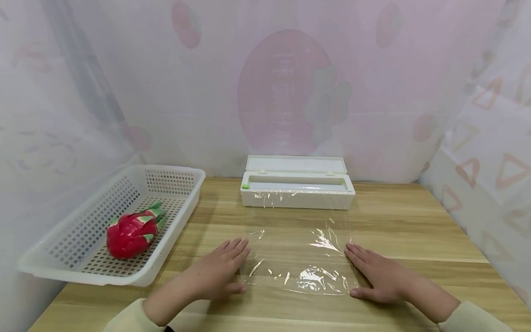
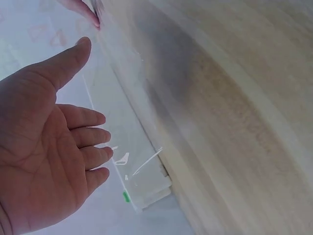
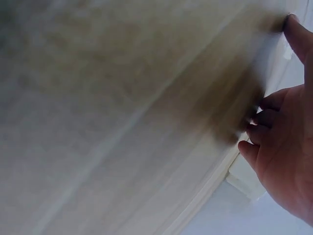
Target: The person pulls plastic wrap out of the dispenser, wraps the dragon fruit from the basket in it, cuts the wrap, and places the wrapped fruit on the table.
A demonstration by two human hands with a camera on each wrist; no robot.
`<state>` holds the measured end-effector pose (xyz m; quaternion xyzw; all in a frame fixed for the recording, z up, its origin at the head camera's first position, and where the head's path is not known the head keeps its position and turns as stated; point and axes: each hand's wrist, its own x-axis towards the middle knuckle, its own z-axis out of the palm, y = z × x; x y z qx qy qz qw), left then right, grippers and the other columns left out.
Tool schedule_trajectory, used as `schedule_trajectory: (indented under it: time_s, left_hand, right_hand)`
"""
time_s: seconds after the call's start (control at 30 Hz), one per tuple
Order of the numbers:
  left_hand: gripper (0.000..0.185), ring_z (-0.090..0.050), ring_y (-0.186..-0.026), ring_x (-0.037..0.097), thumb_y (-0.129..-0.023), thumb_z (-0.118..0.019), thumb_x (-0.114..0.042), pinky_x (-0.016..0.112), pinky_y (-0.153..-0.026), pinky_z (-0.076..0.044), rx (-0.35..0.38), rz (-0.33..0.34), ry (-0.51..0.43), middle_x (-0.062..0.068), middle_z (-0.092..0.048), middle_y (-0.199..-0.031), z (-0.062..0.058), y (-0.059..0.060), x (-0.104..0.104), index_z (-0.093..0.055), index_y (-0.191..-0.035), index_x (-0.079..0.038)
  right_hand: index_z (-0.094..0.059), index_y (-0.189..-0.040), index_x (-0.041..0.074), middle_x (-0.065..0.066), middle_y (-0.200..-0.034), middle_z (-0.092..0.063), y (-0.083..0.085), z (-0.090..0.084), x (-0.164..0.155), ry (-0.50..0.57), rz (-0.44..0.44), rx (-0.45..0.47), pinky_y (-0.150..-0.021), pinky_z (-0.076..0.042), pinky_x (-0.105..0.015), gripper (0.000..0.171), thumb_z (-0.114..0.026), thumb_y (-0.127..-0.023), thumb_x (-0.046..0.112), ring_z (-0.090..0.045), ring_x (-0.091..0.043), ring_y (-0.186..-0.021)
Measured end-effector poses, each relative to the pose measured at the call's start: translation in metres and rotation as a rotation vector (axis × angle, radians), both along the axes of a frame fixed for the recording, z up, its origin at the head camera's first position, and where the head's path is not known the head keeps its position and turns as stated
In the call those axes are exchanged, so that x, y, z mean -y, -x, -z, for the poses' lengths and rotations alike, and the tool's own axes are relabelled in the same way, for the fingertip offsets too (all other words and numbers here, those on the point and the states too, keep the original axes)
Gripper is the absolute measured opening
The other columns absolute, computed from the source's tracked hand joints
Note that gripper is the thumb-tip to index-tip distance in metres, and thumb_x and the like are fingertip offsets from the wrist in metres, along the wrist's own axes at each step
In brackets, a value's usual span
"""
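Left hand (image 1: 217, 272): lying flat, fingers straight, pressing the left edge of the cling film (image 1: 298, 263).
Right hand (image 1: 377, 274): pressing its right edge likewise.
Film: lying on the near table (image 1: 415, 230).

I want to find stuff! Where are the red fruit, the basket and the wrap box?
Fruit (image 1: 132, 233), head view, middle of its red skin.
Basket (image 1: 174, 169), head view, far rim.
Wrap box (image 1: 297, 199), head view, front wall.
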<state>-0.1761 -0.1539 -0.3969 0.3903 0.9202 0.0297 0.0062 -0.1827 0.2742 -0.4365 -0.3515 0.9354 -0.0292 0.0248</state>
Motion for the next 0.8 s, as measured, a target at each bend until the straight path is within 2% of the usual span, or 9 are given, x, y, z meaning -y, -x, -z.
schedule_trajectory:
  time_s: [0.27, 0.4, 0.5, 0.63, 0.8]
  left_hand:
    - [0.075, -0.032, -0.136, 0.043, -0.087, -0.070, -0.043, 0.053, -0.110, -0.026, -0.056, 0.037, -0.023, 0.027, -0.037, -0.147, -0.013, -0.007, 0.005, -0.046, -0.139, 0.007]
    - [0.073, -0.033, -0.136, 0.043, -0.087, -0.072, -0.039, 0.054, -0.110, -0.027, -0.096, 0.031, -0.057, 0.027, -0.038, -0.146, -0.021, -0.010, 0.010, -0.047, -0.138, 0.005]
    - [0.072, -0.034, -0.136, 0.043, -0.087, -0.072, -0.038, 0.054, -0.109, -0.027, -0.115, 0.009, -0.079, 0.026, -0.039, -0.147, -0.028, -0.012, 0.015, -0.046, -0.139, 0.004]
    - [0.072, -0.034, -0.136, 0.042, -0.086, -0.074, -0.035, 0.056, -0.109, -0.027, -0.131, -0.040, -0.125, 0.024, -0.040, -0.147, -0.039, -0.011, 0.024, -0.046, -0.141, 0.002]
    - [0.073, -0.039, -0.133, 0.041, -0.082, -0.077, -0.035, 0.055, -0.107, -0.030, -0.220, -0.093, -0.157, 0.023, -0.046, -0.142, -0.052, -0.007, 0.040, -0.049, -0.139, 0.001]
  right_hand:
    - [-0.035, -0.146, -0.005, -0.022, -0.151, -0.033, -0.001, 0.003, -0.002, -0.014, -0.065, -0.110, -0.105, -0.035, -0.050, 0.090, -0.045, -0.092, 0.066, -0.035, -0.037, -0.136]
    - [-0.036, -0.146, -0.005, -0.022, -0.150, -0.034, 0.000, 0.005, -0.003, -0.014, -0.089, -0.146, -0.116, -0.011, -0.030, 0.089, -0.045, -0.093, 0.065, -0.036, -0.037, -0.136]
    - [-0.037, -0.145, -0.005, -0.022, -0.150, -0.036, 0.002, 0.008, -0.005, -0.008, -0.098, -0.175, -0.110, 0.007, -0.015, 0.088, -0.046, -0.092, 0.065, -0.037, -0.036, -0.136]
    - [-0.037, -0.145, -0.006, -0.023, -0.149, -0.036, 0.003, 0.011, -0.006, -0.005, -0.107, -0.196, -0.110, 0.007, -0.015, 0.088, -0.047, -0.092, 0.065, -0.038, -0.036, -0.135]
    - [-0.038, -0.144, -0.006, -0.023, -0.148, -0.038, 0.002, 0.011, -0.006, 0.003, -0.117, -0.216, -0.111, 0.006, -0.016, 0.088, -0.048, -0.092, 0.064, -0.039, -0.036, -0.134]
